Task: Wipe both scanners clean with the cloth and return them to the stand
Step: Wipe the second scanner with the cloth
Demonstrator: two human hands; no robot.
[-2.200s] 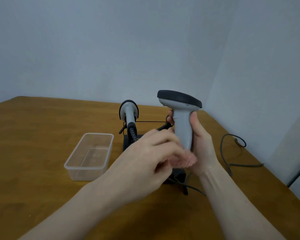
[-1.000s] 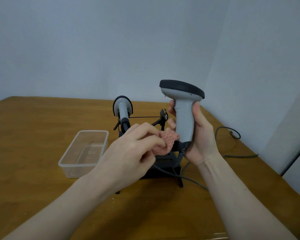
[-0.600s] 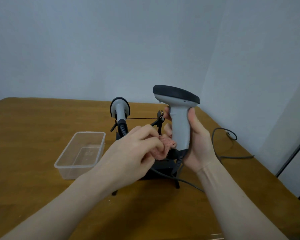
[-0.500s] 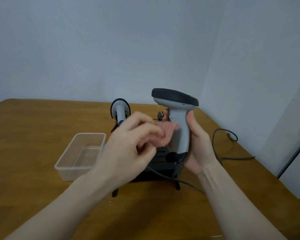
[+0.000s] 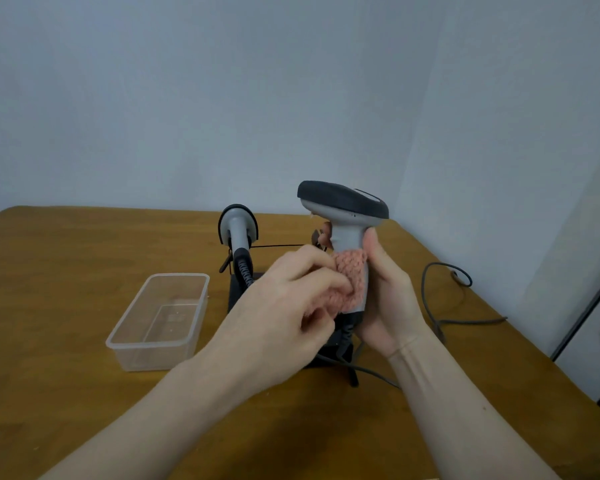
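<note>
Head view: near the counter's far edge, the second scanner (image 5: 238,226) is resting in the stand (image 5: 236,289). The left hand (image 5: 284,306), its grip closed on the cloth (image 5: 350,275), is pressing sideways against the upright handle of the held scanner (image 5: 343,209), which the right hand (image 5: 388,299) is gripping from the opposite side.

A grey scanner (image 5: 347,216) with a dark cap on its head stands upright above the table, its handle wrapped in a pink knitted cloth (image 5: 350,278) pressed against it. The second scanner (image 5: 238,228), grey with a dark rim, sits upright in the black stand (image 5: 236,289), a coiled cable at its base. The stand is partly hidden behind the raised scanner.
</note>
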